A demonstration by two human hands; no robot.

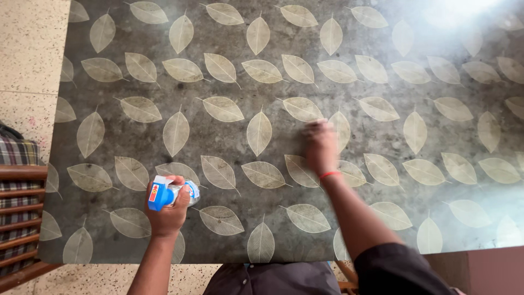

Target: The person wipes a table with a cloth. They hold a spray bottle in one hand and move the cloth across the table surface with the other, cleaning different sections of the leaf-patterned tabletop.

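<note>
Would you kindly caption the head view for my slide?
Left hand grips a blue-capped spray bottle while the blurred right hand presses on the leaf-patterned table.

— What carries everything here?

— A table [229, 136] with a grey top printed all over with pale leaves; it stands on a speckled floor [27, 49].

— And what rests on it?

— The right hand [321, 146], blurred, lies flat on the top, bare leaf print beyond its fingertips. Nothing else shows touching the surface.
</note>
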